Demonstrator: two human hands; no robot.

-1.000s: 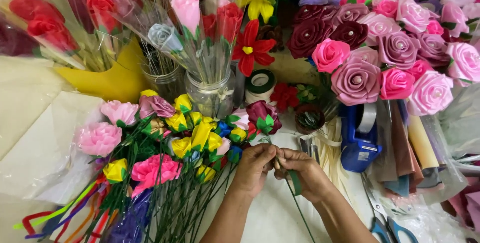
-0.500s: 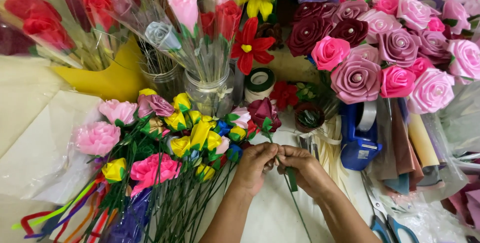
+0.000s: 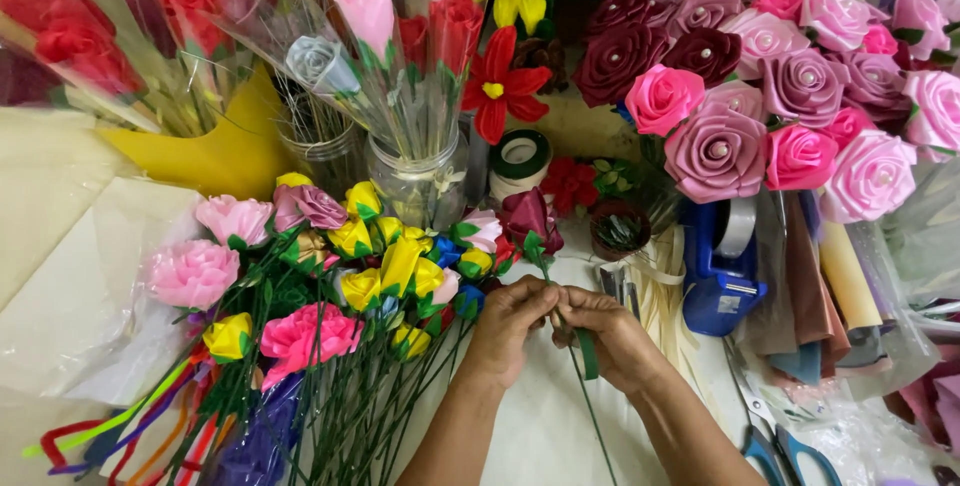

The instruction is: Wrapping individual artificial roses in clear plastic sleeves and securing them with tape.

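Note:
A dark red fabric rose [image 3: 528,218] on a thin green stem [image 3: 592,416] is held between both hands over the white table. My left hand [image 3: 510,324] pinches the stem just below the bud. My right hand [image 3: 612,338] grips the stem beside it, with a strip of green floral tape [image 3: 587,354] hanging from its fingers. The stem's lower end runs down past my right wrist.
A pile of small finished flowers [image 3: 330,286] on green stems lies to the left. Glass jars [image 3: 418,186] of wrapped roses stand behind, with a tape roll [image 3: 520,158]. Large pink and purple roses [image 3: 760,96], a blue tape dispenser [image 3: 722,276] and scissors [image 3: 790,451] sit right.
Both hands stayed together on the stem and shifted slightly; the fingers turned a little around it. The rose bud remains above the hands.

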